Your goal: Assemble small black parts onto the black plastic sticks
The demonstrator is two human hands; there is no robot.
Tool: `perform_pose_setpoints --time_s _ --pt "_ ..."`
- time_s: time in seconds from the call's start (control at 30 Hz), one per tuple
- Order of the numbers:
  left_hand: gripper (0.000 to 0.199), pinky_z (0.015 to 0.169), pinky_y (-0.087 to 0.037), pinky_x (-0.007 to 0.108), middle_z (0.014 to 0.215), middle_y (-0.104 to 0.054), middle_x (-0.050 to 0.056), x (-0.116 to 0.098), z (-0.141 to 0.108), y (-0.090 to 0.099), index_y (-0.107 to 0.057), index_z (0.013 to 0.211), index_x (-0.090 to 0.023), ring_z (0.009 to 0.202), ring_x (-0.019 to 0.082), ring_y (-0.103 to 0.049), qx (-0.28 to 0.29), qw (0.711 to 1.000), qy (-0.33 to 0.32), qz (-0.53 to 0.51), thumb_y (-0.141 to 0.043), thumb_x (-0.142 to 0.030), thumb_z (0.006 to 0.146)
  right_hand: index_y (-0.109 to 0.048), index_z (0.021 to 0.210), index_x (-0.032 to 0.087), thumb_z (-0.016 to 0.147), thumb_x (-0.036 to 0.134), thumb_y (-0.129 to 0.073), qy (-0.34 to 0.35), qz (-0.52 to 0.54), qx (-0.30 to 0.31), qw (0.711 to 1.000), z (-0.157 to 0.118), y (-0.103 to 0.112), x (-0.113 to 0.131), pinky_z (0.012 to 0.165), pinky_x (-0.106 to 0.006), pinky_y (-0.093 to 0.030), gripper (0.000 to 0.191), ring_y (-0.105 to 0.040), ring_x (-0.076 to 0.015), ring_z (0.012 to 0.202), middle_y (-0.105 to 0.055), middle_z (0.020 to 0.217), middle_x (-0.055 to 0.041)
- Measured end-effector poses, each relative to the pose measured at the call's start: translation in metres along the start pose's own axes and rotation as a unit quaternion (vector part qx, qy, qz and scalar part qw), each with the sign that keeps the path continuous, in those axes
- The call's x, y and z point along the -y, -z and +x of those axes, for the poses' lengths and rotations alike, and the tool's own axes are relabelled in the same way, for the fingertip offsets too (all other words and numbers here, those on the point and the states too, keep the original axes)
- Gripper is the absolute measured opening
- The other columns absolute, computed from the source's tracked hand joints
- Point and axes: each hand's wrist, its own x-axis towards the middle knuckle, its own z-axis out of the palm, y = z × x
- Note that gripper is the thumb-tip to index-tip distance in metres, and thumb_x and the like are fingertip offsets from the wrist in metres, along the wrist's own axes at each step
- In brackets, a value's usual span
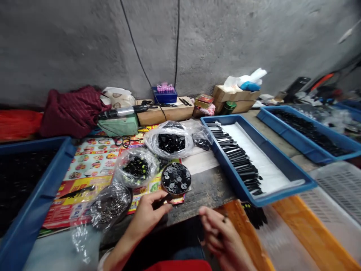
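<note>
Fingers (166, 208) of the left hand (149, 211) pinch a dark piece (163, 201) beside black discs (176, 177), apparently placed for easy reach, while the right hand (218, 231) curls loosely, its contents unclear.

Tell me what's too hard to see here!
Head view:
Small dark piece in the bare left hand: fingers cover part.
Inside of the bare right hand: blurred, hidden by curled fingers.
Far-left blue plastic tray: cut off by the edge.
Silvery metal bits' shapes: too small.

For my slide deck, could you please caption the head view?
Left hand holding a small dark piece by a round tub of discs; right hand curled near a white-lined blue tray.
</note>
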Motion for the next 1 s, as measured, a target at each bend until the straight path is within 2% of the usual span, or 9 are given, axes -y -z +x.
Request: perform_pose_setpoints --time_s 0.03,0.1,0.23,0.4,0.63,0.73,0.87,1.0 --pt "0.012 0.068 -0.047 0.029 0.073 -0.071 0.005 0.001 -0.004 0.001 -0.071 0.073 -0.015 0.072 0.022 -0.063 0.014 0.999 0.023 -0.026 -0.063 -0.024 0.074 -0.068 0.092 0.012 0.075 0.039 -0.081 -0.010 0.005 0.003 1.000 0.003 0.000 -0.006 0.030 -0.012 -0.019 0.034 -0.025 0.0024 0.032 -0.054 0.063 0.0056" --pt "0.015 0.066 -0.046 0.029 0.072 -0.071 0.005 0.003 -0.009 0.001 -0.070 0.071 -0.014 0.070 0.022 -0.062 0.036 0.994 0.071 -0.074 -0.065 -0.029 0.072 -0.070 0.088 0.013 0.069 0.040 -0.084 -0.034 0.021 0.010 0.999 0.010 -0.002 -0.020 0.031 -0.013 -0.010 0.036 -0.018 0.0044 0.032 -0.054 0.064 0.0060" --pt "0.015 0.059 -0.043 0.025 0.063 -0.065 0.002 0.010 -0.014 0.001 -0.067 0.066 -0.015 0.062 0.018 -0.057 0.034 0.983 0.128 -0.128 -0.069 -0.030 0.067 -0.071 0.089 0.014 0.070 0.036 -0.083 -0.060 0.047 0.003 0.997 0.019 -0.003 -0.038 0.032 -0.013 -0.009 0.032 -0.019 0.0038 0.034 -0.056 0.067 0.0053" --pt "0.014 0.061 -0.045 0.026 0.067 -0.067 0.002 0.017 -0.017 0.000 -0.070 0.073 -0.015 0.064 0.018 -0.059 0.046 0.979 0.144 -0.140 -0.070 -0.028 0.067 -0.070 0.092 0.013 0.074 0.034 -0.080 -0.069 0.057 0.004 0.996 0.021 0.003 -0.043 0.033 -0.013 -0.011 0.029 -0.020 0.0030 0.036 -0.056 0.071 0.0049" --pt "0.013 0.065 -0.045 0.028 0.067 -0.069 0.003 0.018 -0.018 0.001 -0.071 0.068 -0.015 0.066 0.021 -0.060 0.041 0.986 0.128 -0.097 -0.068 -0.027 0.066 -0.071 0.091 0.015 0.070 0.035 -0.082 -0.073 0.050 0.004 0.996 0.023 0.004 -0.044 0.034 -0.014 -0.011 0.031 -0.019 0.0022 0.037 -0.057 0.071 0.0051" --pt "0.010 0.067 -0.045 0.028 0.067 -0.071 0.003 0.012 -0.019 -0.002 -0.072 0.066 -0.016 0.068 0.021 -0.062 0.047 0.992 0.108 -0.046 -0.065 -0.023 0.067 -0.070 0.087 0.014 0.066 0.043 -0.084 -0.068 -0.018 -0.007 0.998 0.026 0.002 -0.046 0.033 -0.015 -0.008 0.038 -0.016 0.0020 0.035 -0.054 0.062 0.0065" --pt "0.018 0.066 -0.043 0.026 0.068 -0.070 0.004 0.000 -0.022 -0.009 -0.070 0.063 -0.017 0.068 0.020 -0.062 0.073 0.996 0.045 0.028 -0.058 -0.018 0.075 -0.069 0.074 0.012 0.059 0.056 -0.084 -0.046 -0.135 0.003 0.990 0.033 0.000 -0.050 0.033 -0.019 -0.005 0.049 -0.012 -0.0002 0.033 -0.031 0.039 0.0132" --pt "0.020 0.068 -0.044 0.026 0.072 -0.072 0.004 -0.005 -0.023 -0.016 -0.071 0.068 -0.017 0.069 0.019 -0.064 0.081 0.995 0.029 0.051 -0.055 -0.014 0.078 -0.067 0.065 0.011 0.056 0.060 -0.083 0.000 -0.197 -0.004 0.980 0.038 -0.002 -0.052 0.033 -0.020 -0.007 0.052 -0.018 -0.0011 0.032 -0.033 0.038 0.0113"
